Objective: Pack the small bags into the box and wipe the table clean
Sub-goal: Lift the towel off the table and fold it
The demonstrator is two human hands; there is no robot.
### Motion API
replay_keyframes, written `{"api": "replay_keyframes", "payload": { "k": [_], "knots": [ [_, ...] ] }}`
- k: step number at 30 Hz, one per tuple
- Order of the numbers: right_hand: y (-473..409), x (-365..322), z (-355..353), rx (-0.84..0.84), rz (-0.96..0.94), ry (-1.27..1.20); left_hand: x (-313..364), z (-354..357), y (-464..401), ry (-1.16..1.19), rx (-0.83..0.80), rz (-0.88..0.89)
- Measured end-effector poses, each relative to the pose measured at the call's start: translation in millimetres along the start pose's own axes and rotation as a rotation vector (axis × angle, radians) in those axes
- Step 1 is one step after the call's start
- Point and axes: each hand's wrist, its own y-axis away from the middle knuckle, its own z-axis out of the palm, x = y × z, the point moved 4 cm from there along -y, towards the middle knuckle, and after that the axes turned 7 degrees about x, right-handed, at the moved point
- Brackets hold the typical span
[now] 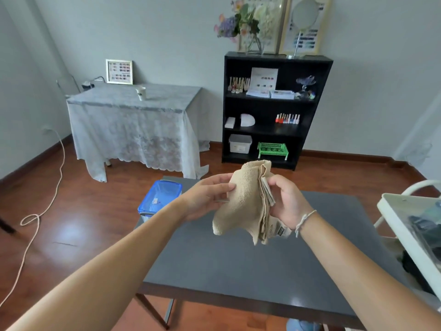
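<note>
A folded beige cloth [248, 201] hangs in the air above the dark grey table [238, 266]. My left hand [205, 197] pinches its left side with thumb and fingers. My right hand [286, 201] grips the folded layers on its right edge. A clear box with a blue lid [159, 198] stands on the table's far left corner; a small item shows faintly through the lid. No loose small bags are in sight on the table.
A white tray table [410, 235] with dark items stands at the right. Beyond the table are a black bookshelf [274, 108], a cloth-covered table [133, 125] and wooden floor with a cord [40, 211] on the left.
</note>
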Motion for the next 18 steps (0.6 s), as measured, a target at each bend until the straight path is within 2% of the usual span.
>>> {"api": "replay_keyframes", "payload": {
  "k": [3, 6, 8, 11, 13, 18],
  "knots": [
    [0, 9, -10, 0.036, 0.051, -0.015, -9, 4, -5, 0.088, -0.018, -0.035],
    [-1, 22, -19, 0.02, 0.082, -0.017, -14, -2, -5, 0.114, 0.075, -0.039],
    [-1, 38, -24, 0.067, 0.123, 0.096, -18, -7, -4, 0.108, 0.128, -0.052],
    [-2, 60, -26, 0.266, 0.129, 0.413, -26, -14, 1, 0.052, 0.168, -0.085],
    [-7, 69, -26, 0.354, 0.106, 0.498, -30, -23, 7, 0.005, 0.188, -0.101],
    [-24, 74, -7, 0.336, 0.057, 0.641, -36, -70, 29, -0.139, 0.316, -0.113]
  ]
}}
